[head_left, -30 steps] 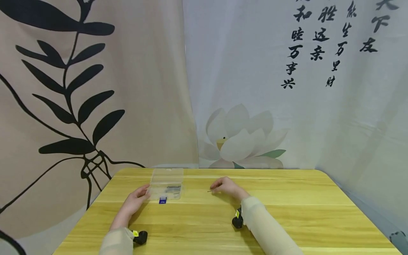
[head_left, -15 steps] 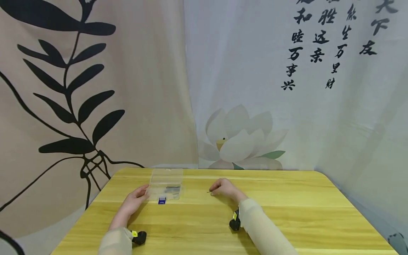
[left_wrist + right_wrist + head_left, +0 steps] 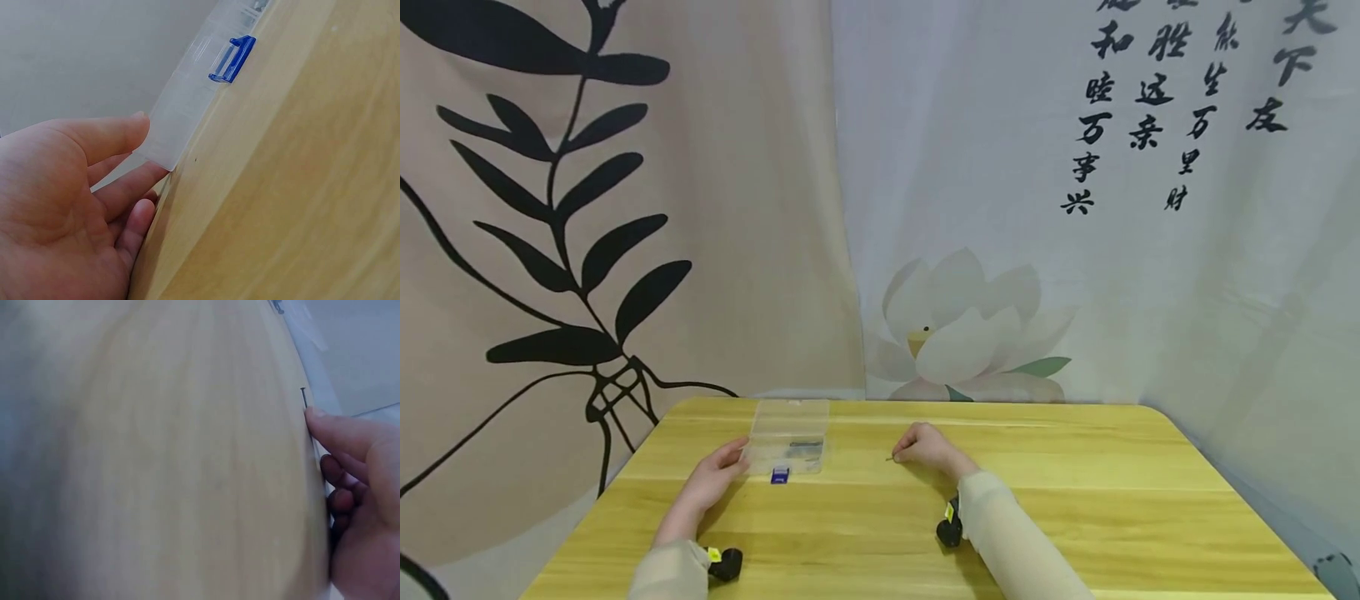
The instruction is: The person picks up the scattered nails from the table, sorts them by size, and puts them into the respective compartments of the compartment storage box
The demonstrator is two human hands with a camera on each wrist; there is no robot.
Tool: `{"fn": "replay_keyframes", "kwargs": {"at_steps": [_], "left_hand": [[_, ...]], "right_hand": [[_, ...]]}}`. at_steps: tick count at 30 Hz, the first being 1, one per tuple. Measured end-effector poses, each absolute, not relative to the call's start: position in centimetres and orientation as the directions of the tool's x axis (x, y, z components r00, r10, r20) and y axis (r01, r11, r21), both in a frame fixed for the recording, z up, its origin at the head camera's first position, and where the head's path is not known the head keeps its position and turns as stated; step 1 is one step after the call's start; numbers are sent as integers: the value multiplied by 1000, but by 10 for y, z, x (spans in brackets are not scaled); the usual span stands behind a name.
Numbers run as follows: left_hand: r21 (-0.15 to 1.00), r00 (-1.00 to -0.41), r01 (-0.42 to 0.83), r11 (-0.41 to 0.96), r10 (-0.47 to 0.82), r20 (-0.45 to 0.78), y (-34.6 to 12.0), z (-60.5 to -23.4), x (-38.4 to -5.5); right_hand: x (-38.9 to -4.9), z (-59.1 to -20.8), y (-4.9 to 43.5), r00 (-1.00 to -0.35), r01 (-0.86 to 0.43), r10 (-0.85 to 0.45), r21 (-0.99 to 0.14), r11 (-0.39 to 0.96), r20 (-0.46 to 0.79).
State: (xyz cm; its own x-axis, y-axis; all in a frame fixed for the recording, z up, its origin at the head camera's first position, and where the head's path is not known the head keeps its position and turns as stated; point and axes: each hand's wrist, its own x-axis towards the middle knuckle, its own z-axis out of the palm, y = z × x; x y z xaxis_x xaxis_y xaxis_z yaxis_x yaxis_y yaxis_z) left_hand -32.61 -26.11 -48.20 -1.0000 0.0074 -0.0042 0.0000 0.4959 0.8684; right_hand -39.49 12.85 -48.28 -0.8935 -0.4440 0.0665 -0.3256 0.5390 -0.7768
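A clear plastic compartment box (image 3: 763,460) lies on the table with its lid raised toward the back and a blue latch (image 3: 780,476) at its front. My left hand (image 3: 706,483) holds the box's left end; in the left wrist view the thumb lies against its wall near the corner, the other fingers behind and below. To the right of the box, my right hand (image 3: 928,447) pinches a thin dark nail (image 3: 304,397) between thumb and fingers, low over the table. Its flat head sticks out past the thumb tip; the fingers hide the rest.
Thin dark pieces (image 3: 805,446) lie inside the box's right part. The wooden table (image 3: 1075,500) reaches back to a printed curtain (image 3: 760,208). Each wrist wears a small black camera, such as the one beside the right sleeve (image 3: 1022,533).
The head view has shifted slightly. The right hand has turned a little, so the nail's exposed end tilts differently. The left hand keeps its place on the box.
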Motion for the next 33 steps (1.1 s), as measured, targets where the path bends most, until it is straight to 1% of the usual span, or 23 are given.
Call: {"fn": "replay_keyframes", "kwargs": {"at_steps": [6, 12, 21, 27, 33], "left_hand": [[870, -1000, -3, 493, 9, -9, -260, -476, -328], [873, -1000, 10, 488, 18, 1, -259, -474, -328], [875, -1000, 5, 485, 14, -2, -257, -473, -329], [870, -1000, 8, 493, 13, 2, -258, -474, -327], [868, -1000, -1, 496, 14, -9, -258, -476, -325]], "right_hand": [[-398, -479, 131, -883, -338, -462, -794, 504, 83], [-400, -476, 136, -895, -293, -443, -816, 498, 51], [-401, -475, 145, -911, -206, -409, -906, 369, 41], [-400, -476, 145, -923, -169, -386, -912, 374, 13], [-397, -475, 142, -923, -162, -384, -919, 359, 12]]}}
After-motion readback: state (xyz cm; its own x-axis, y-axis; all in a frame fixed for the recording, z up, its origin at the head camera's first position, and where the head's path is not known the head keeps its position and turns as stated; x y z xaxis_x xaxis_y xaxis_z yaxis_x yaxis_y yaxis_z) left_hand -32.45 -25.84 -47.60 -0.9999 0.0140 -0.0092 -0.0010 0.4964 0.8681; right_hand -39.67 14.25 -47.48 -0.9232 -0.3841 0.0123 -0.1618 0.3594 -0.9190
